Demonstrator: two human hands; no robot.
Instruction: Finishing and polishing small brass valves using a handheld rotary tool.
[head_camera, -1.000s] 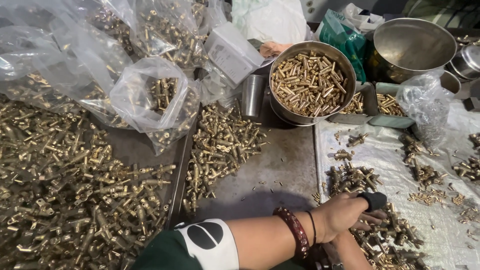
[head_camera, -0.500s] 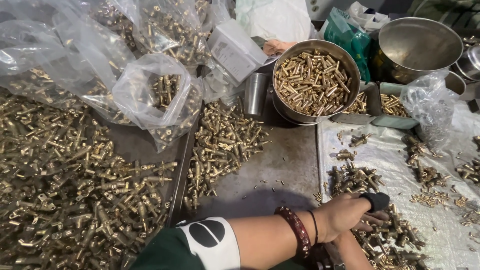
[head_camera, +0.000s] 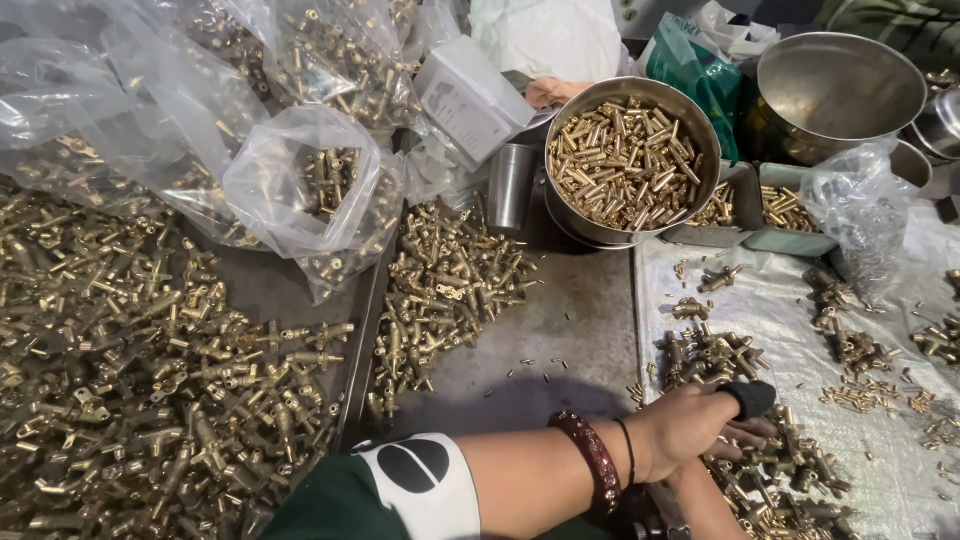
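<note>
the left hand (head_camera: 685, 432), a dark cot on its thumb, reaches across to the near right of the table (head_camera: 560, 330) and its fingers (head_camera: 750, 428) are closed on a small brass fitting (head_camera: 742, 436) at the edge of the near pile of brass fittings (head_camera: 775, 480) on pale sheeting (head_camera: 800, 320). the right hand (head_camera: 700, 500) lies mostly hidden beneath the left forearm; whether it grips anything cannot be told. the fittings look hard, dense and smooth, likely heavy for their size, with stubs that snag neighbours, so pinching one across its thicker barrel seems surest. far off stands a steel bowl (head_camera: 700, 140) of brass pins.
</note>
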